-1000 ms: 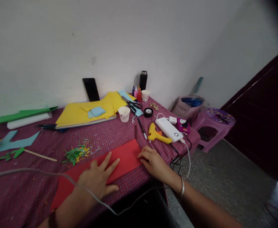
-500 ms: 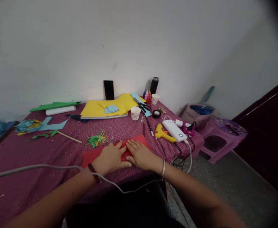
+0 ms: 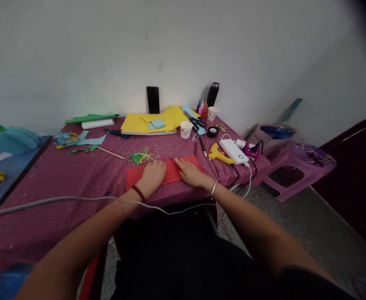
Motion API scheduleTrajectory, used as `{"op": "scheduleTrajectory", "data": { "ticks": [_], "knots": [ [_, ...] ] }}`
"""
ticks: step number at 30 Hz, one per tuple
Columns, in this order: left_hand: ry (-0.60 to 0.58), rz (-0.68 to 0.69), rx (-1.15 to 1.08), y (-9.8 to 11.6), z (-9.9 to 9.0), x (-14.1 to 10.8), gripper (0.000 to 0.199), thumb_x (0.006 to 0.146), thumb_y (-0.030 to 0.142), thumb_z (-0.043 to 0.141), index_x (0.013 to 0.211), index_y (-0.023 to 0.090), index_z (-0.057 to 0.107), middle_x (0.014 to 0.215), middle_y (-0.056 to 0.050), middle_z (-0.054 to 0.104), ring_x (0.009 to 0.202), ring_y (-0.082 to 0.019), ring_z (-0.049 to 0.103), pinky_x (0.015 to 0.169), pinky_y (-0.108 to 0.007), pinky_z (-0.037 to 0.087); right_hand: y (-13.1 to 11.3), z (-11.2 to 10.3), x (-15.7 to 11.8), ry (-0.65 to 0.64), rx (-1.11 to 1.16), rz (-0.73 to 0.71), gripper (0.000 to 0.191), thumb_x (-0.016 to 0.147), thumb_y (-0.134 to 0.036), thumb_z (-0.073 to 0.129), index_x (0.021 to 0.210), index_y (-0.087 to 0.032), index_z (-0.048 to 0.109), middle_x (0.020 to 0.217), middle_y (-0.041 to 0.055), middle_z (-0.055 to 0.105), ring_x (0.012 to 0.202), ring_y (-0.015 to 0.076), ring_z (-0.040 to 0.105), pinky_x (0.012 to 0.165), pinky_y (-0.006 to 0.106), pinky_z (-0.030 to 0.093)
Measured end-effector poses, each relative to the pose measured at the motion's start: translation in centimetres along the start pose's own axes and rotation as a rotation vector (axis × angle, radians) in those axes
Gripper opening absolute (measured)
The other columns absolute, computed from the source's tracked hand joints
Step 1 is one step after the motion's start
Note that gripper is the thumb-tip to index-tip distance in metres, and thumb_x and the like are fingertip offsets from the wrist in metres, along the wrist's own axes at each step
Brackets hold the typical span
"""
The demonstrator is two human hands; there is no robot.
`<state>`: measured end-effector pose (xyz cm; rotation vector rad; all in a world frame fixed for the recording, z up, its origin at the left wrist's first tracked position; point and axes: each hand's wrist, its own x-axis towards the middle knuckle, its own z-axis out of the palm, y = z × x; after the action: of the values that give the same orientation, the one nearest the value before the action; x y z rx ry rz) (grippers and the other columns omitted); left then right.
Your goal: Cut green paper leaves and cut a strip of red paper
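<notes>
Red paper lies on the tabletop under the right hand, fingers extended, and left hand, grip indeterminable. Paper shreds lie just beyond; a grey cable crosses the left forearm.

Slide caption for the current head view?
Left hand and right hand on red paper, with green and yellow paper shreds beyond it and a yellow glue gun to the right.

Over my feed I see what looks like a home craft corner: a table covered in red checked cloth, flat yellow paper sheets far, a yellow plastic glue gun right, a pink plastic stool farther right.
</notes>
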<state>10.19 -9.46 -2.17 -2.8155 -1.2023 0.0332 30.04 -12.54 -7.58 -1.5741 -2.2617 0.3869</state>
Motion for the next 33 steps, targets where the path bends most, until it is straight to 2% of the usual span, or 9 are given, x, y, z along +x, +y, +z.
{"op": "scheduleTrajectory", "data": {
  "ticks": [5,8,11,14,17,22,25,29,33],
  "knots": [
    [0.096,0.000,-0.069,2.9,1.3,0.9,0.042,0.095,0.015,0.031,0.132,0.009,0.051,0.134,-0.016,0.055,0.123,-0.023,0.048,0.103,-0.037,0.037,-0.2,0.6,-0.1,0.060,-0.030,-0.020,0.064,0.085,-0.009,0.039,0.147,0.001,0.028,0.150,0.0240,0.036,0.141,0.0262,0.034,0.115,0.047,0.031],
    [0.124,-0.108,-0.106,5.0,2.7,1.9,0.051,0.096,0.019,0.027,0.145,0.008,0.035,0.148,-0.017,0.042,0.135,-0.024,0.040,0.110,-0.040,0.031,0.0,0.9,0.0,0.079,-0.036,-0.011,0.065,0.087,-0.010,0.035,0.148,0.007,0.018,0.149,0.0288,0.035,0.139,0.0259,0.038,0.113,0.046,0.034],
    [0.121,-0.204,-0.122,5.7,3.9,1.9,0.056,0.097,0.030,0.025,0.147,0.006,0.031,0.154,-0.017,0.033,0.141,-0.027,0.031,0.115,-0.044,0.023,0.2,0.9,0.0,0.077,-0.042,-0.010,0.067,0.085,-0.009,0.035,0.147,0.009,0.019,0.150,0.0297,0.031,0.140,0.0266,0.035,0.114,0.045,0.032],
    [0.101,-0.234,-0.123,4.6,4.3,0.4,0.067,0.096,0.049,0.027,0.148,0.008,0.032,0.156,-0.016,0.030,0.143,-0.028,0.027,0.117,-0.045,0.019,0.1,0.8,-0.2,0.064,-0.053,-0.012,0.069,0.082,-0.009,0.037,0.147,0.008,0.022,0.152,0.0284,0.029,0.142,0.0269,0.032,0.115,0.045,0.030],
    [0.083,-0.264,-0.114,2.2,4.3,-2.2,0.075,0.093,0.060,0.026,0.148,0.009,0.031,0.156,-0.015,0.028,0.144,-0.028,0.027,0.116,-0.045,0.021,-0.3,0.6,-0.2,0.055,-0.072,-0.002,0.069,0.082,-0.010,0.037,0.148,0.004,0.022,0.152,0.0251,0.031,0.142,0.0256,0.033,0.115,0.045,0.029],
    [0.061,-0.374,-0.084,-2.9,4.5,-7.0,0.073,0.093,0.055,0.029,0.146,0.004,0.034,0.154,-0.019,0.031,0.142,-0.032,0.031,0.113,-0.048,0.026,-0.7,0.0,-0.5,0.030,-0.128,0.026,0.065,0.087,-0.014,0.035,0.150,0.000,0.023,0.153,0.0206,0.033,0.142,0.0239,0.031,0.116,0.042,0.028],
    [0.059,-0.399,-0.059,-4.8,4.8,-8.6,0.068,0.095,0.048,0.029,0.145,0.003,0.035,0.153,-0.020,0.033,0.141,-0.031,0.033,0.113,-0.049,0.026,-1.3,-0.3,-0.6,0.013,-0.164,0.044,0.062,0.092,-0.023,0.037,0.148,0.001,0.028,0.153,0.0211,0.033,0.143,0.0265,0.030,0.116,0.042,0.027],
    [0.074,-0.397,-0.022,-5.3,5.4,-8.9,0.068,0.094,0.047,0.029,0.145,0.001,0.034,0.153,-0.020,0.033,0.140,-0.032,0.034,0.113,-0.049,0.026,-4.9,0.8,0.6,0.004,-0.196,0.075,0.062,0.094,-0.034,0.041,0.145,0.000,0.035,0.151,0.0241,0.033,0.142,0.0327,0.030,0.116,0.050,0.024],
    [0.131,-0.361,0.054,-5.5,6.2,-8.9,0.066,0.094,0.043,0.027,0.143,-0.001,0.037,0.150,-0.022,0.037,0.136,-0.033,0.040,0.110,-0.051,0.030,-10.2,3.3,3.3,-0.050,-0.191,-0.039,0.065,0.095,-0.046,0.040,0.147,-0.007,0.035,0.155,0.0147,0.031,0.144,0.0259,0.027,0.119,0.041,0.020]
  ]
}}
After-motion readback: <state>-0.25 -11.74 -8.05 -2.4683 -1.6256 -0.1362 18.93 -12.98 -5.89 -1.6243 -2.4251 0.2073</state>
